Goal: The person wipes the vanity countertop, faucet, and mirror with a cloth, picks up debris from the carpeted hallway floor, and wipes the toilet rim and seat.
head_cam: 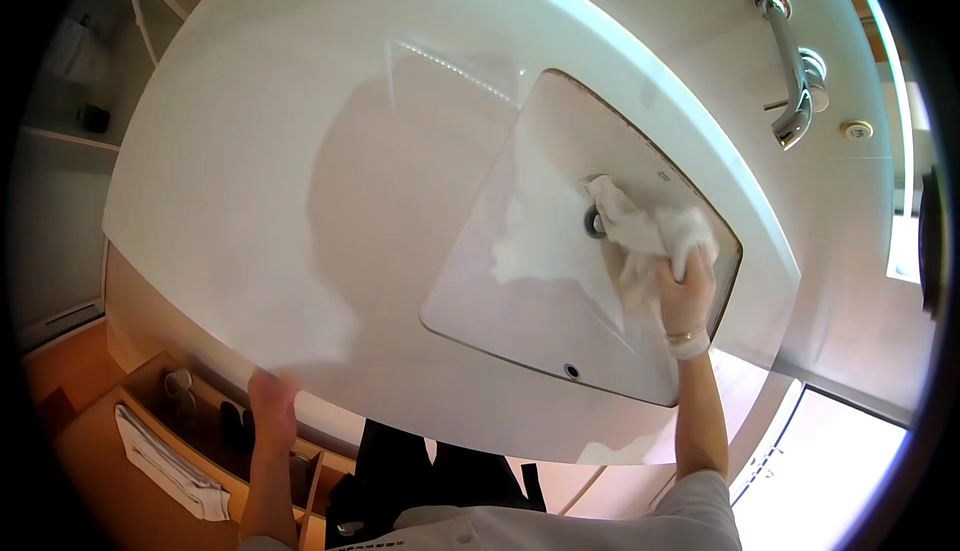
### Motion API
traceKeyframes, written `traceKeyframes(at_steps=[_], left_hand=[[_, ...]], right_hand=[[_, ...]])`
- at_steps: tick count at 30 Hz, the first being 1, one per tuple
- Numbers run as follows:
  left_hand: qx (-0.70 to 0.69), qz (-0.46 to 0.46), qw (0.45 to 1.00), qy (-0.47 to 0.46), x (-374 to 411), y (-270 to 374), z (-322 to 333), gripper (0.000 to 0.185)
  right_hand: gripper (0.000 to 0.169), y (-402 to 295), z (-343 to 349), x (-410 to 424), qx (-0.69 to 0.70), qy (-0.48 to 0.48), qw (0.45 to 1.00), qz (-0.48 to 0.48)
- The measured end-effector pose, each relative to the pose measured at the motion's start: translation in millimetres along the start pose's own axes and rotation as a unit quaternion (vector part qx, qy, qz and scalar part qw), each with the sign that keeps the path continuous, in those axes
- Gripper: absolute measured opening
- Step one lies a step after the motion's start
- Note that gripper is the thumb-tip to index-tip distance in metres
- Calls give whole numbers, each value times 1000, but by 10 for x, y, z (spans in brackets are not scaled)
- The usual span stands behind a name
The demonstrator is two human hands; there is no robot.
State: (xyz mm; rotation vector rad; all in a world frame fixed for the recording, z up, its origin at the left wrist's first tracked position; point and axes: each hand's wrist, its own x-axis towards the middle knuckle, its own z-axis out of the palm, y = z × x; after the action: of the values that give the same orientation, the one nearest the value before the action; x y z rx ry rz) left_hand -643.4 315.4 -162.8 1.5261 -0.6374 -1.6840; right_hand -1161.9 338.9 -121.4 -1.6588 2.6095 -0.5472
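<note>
My right hand point(686, 297), in a thin pale glove, is shut on a crumpled white cloth point(637, 232). The cloth hangs into the rectangular sink basin point(510, 318), against its far right side and beside the drain point(595, 222). My left hand point(273, 399) is at the near left edge of the white countertop point(225, 198), above the open drawer; it is blurred, and I cannot tell whether it rests on the edge or what its fingers do.
A chrome wall-mounted faucet point(787, 78) juts out beyond the basin. An open wooden drawer point(202, 431) below the counter holds glasses point(180, 386) and dark items. A folded white towel point(169, 465) lies beside it. Glass panels stand at the far left.
</note>
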Motion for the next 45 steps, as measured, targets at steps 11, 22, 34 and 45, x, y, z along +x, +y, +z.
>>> traceKeyframes(at_steps=[11, 22, 34, 45], left_hand=[[-1, 9, 1000, 29, -39, -142, -388, 29], [-5, -12, 1000, -14, 65, -113, -454, 33], [48, -14, 998, -29, 33, -269, -770, 45], [64, -10, 996, -64, 84, -108, -523, 23]], right_hand=[[28, 133, 1040, 878, -338, -169, 856, -354], [23, -525, 1169, 993, -149, 74, 872, -461], [46, 1109, 250, 15, -288, -125, 937, 150], [37, 1178, -116, 10, -338, -338, 855, 202]])
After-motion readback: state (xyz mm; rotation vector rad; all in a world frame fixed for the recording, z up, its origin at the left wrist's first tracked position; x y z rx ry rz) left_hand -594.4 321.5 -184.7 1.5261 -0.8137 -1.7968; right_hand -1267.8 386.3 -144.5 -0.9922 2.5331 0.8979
